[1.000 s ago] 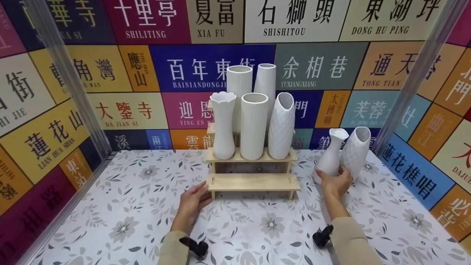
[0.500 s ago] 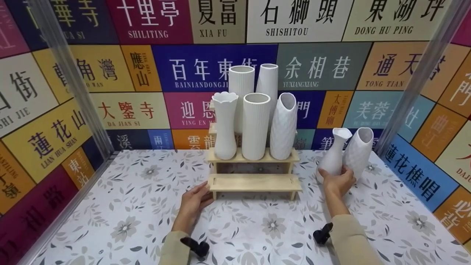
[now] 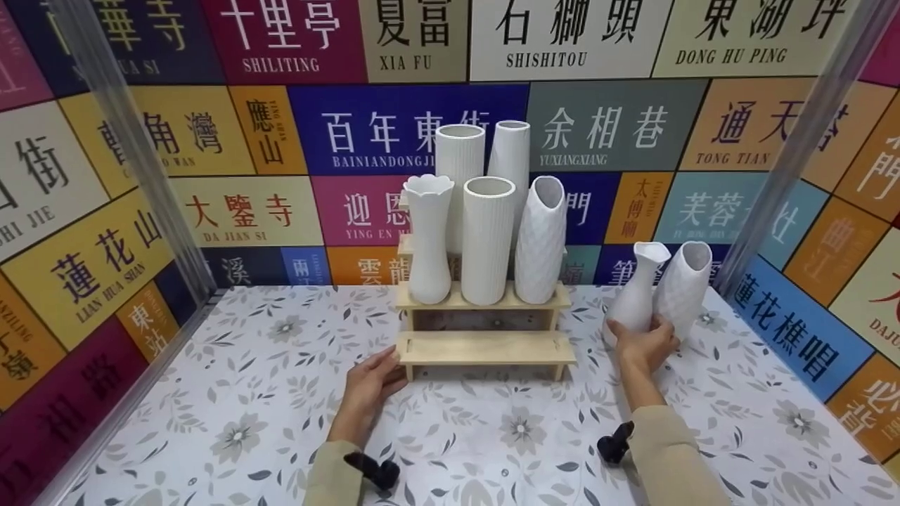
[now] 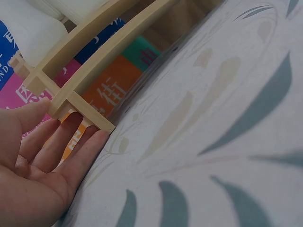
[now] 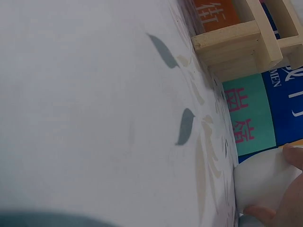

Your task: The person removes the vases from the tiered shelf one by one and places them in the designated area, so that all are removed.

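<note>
From above, the head camera faces forward and down across the table (image 3: 281,411) toward a sign-covered wall (image 3: 394,126), taking in the wooden stand (image 3: 485,346). Close in, the tilted left wrist camera looks past the left hand (image 4: 45,170) to the stand's end; the right wrist camera, low and rolled nearly sideways, shares a white vase (image 5: 262,177) with the head view.

Flare-mouthed vase (image 3: 635,302) plain white. Neighbouring vase (image 3: 683,288) white, diamond pattern; same white diamond pattern on central slant-mouthed vase (image 3: 541,246). Front cylindrical vase (image 3: 488,242) creamy white, vertical ribs. Scalloped vase (image 3: 429,242) plain white. Stand (image 3: 485,347) pale yellow wood. Worktop (image 3: 450,450) white, printed with grey leaves, beige flowers. Sleeves (image 3: 675,457) tan; wrist mounts (image 3: 384,474) black. Wall (image 3: 304,105) blue, magenta, orange, yellow, teal patchwork; lettering (image 3: 280,211) white, black, red.
</note>
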Demonstrator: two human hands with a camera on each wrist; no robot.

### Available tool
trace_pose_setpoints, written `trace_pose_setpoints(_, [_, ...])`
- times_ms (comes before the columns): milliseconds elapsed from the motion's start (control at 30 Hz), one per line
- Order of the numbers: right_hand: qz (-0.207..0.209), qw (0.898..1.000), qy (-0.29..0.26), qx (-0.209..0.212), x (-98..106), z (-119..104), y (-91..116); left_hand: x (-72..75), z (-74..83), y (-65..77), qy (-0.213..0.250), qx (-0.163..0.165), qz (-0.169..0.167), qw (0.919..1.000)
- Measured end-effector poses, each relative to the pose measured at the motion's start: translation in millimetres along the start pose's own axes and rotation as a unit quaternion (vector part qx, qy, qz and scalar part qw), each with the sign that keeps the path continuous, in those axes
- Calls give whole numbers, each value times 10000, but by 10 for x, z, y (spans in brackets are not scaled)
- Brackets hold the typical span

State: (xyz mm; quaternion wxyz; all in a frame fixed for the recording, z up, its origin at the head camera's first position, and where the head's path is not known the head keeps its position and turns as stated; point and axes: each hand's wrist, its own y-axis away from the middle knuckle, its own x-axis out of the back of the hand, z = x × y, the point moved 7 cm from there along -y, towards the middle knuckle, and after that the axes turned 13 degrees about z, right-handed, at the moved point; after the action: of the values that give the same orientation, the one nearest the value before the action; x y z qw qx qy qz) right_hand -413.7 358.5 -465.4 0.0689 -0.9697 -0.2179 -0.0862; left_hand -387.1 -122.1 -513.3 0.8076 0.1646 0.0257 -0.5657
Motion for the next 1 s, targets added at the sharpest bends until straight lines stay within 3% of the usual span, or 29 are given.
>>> trace_pose_setpoints(567, [-113, 9996, -225, -113, 55, -64, 29, 11, 3, -14, -136, -32, 22, 9999])
trace_pose_setpoints(700, [-181, 9991, -372, 12, 113, -224, 98, 11, -3, -16, -99, -26, -19, 9999])
trace_pose_setpoints(867, [-331, 9949, -829, 475, 181, -539, 249, 10, -1, -17, -111, -16, -15, 9999])
trace_pose_setpoints(1000, [-613, 9906, -1108, 515, 223, -756, 384, 7, -6, -13, -87, -6, -57, 9999])
